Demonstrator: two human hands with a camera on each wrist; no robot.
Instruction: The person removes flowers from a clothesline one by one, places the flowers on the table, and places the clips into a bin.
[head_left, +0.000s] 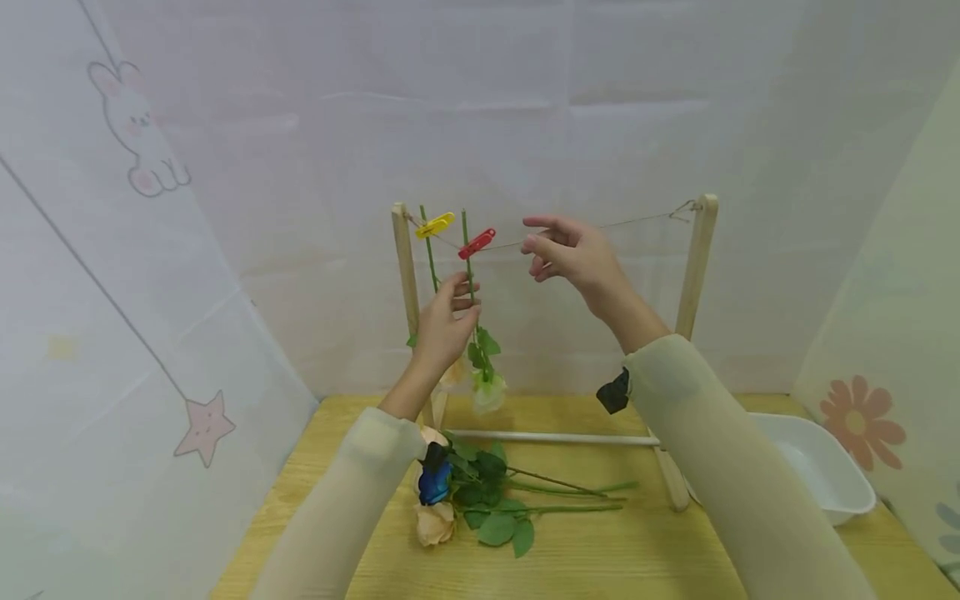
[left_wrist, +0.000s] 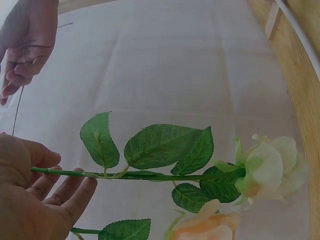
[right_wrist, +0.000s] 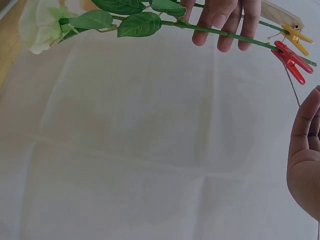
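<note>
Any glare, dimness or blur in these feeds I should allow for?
Head view: brightest, though the pale rose looks soft and washed out. Left wrist view: dimmer and greyish, yet veins show on the green leaves. Right wrist view: also dim, the red clothespin distinct, no strong glare on the backdrop.

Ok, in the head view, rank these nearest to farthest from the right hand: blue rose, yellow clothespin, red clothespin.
From the right hand:
1. Red clothespin: just left of it, on the string.
2. Yellow clothespin: farther left along the string.
3. Blue rose: well below and left, lying on the table.
</note>
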